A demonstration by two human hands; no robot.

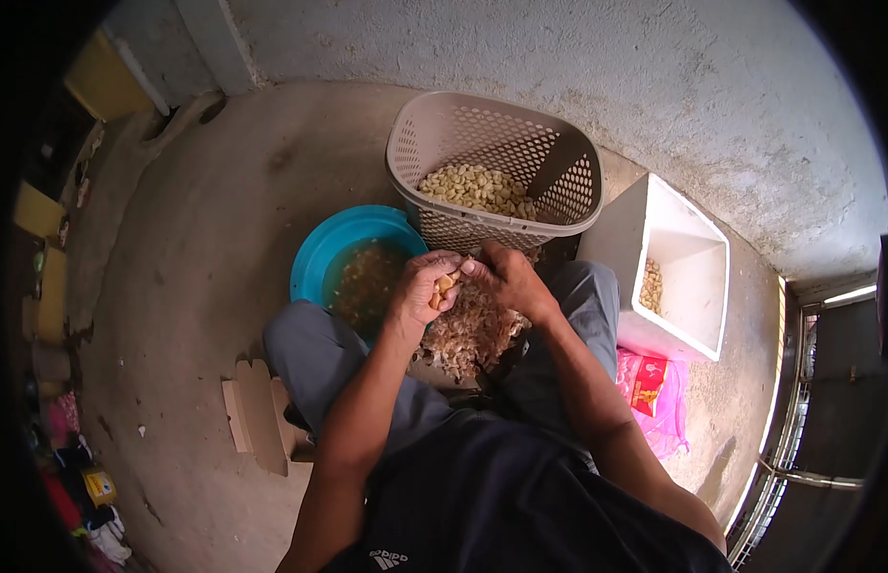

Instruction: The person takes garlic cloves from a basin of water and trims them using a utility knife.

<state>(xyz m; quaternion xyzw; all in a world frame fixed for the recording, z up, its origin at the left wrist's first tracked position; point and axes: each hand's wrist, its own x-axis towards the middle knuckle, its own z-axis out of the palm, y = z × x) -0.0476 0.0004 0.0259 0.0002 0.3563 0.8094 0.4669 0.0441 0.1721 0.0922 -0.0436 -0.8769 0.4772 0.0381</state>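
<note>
Several light brown nuts or seeds [444, 285] lie in the curled fingers of my left hand [427, 286]. My right hand [511, 278] meets it at the fingertips, pinching something too small to make out. Beneath both hands is a heap of brown peelings [475, 329] between my knees. To the left, a blue basin [307, 260] holds cloudy water with pale pieces in it. Beyond my hands stands a beige perforated basket [496, 229] with many pale peeled pieces [477, 187] inside.
At the right, a white foam box [687, 277] holds pale pieces, with a pink plastic bag [666, 411] beside it. Flattened cardboard [258, 416] lies left of my legs. A wall [606, 67] rises behind the basket. Assorted items line the far left.
</note>
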